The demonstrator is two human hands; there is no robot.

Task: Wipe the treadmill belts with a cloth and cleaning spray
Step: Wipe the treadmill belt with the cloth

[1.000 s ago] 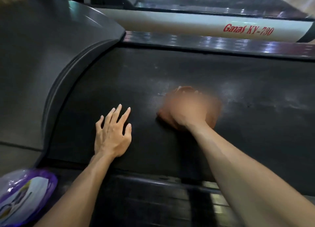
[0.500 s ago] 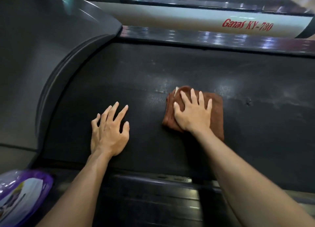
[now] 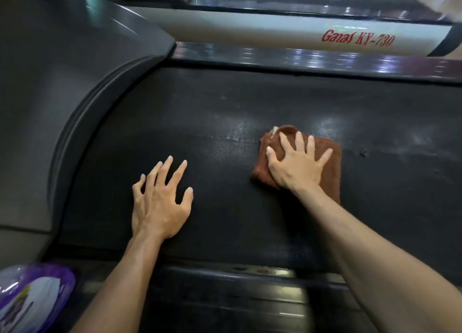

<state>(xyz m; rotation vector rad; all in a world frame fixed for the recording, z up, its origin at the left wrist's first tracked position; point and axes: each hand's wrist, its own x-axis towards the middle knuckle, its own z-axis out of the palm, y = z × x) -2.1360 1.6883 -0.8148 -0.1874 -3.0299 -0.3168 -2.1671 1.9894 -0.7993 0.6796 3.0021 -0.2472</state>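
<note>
Both hands flat, fingers spread: left hand (image 3: 160, 202) on belt (image 3: 250, 102), right hand (image 3: 297, 165) pressing cloth (image 3: 330, 167).

Brown folded cloth (image 3: 332, 162) lies flat on black textured treadmill belt (image 3: 250, 102), at belt's three o'clock; purple-capped spray bottle (image 3: 30, 297) at seven o'clock.

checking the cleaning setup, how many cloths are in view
1. The brown cloth lies folded on the treadmill belt, right of centre, under the right hand, which presses it flat. No other cloth shows; one could lie outside the frame.
</note>
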